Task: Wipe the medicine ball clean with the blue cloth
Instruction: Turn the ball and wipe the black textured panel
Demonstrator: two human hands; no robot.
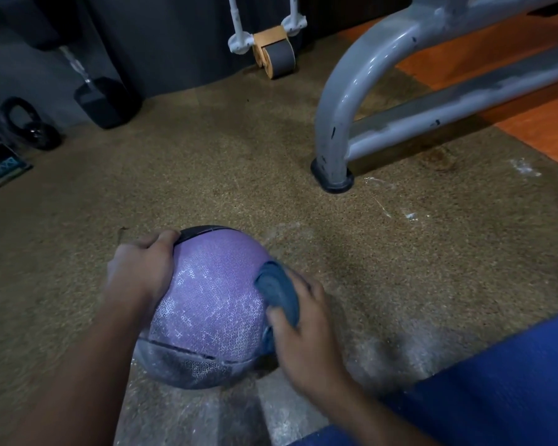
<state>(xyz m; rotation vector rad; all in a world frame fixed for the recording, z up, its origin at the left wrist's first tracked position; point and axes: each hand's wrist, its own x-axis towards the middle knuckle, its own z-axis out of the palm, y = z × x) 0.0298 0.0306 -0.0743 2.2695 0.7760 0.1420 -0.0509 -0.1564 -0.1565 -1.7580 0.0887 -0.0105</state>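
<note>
A purple and grey medicine ball [210, 304] rests on the speckled brown floor, low in the middle of the view. White dusty marks cover its textured top and its lower grey panel. My left hand [142, 268] grips the ball's left side, fingers curled over the upper rim. My right hand [306, 326] presses a bunched blue cloth [279, 292] against the ball's right side. The cloth hides part of the ball beneath it.
A grey metal bench frame [335, 117] stands on the floor at the right, its foot close behind the ball. An ab roller [276, 56] sits by the far wall. A kettlebell [29, 127] and a dumbbell [100, 101] lie at the left. A blue mat [496, 381] covers the lower right.
</note>
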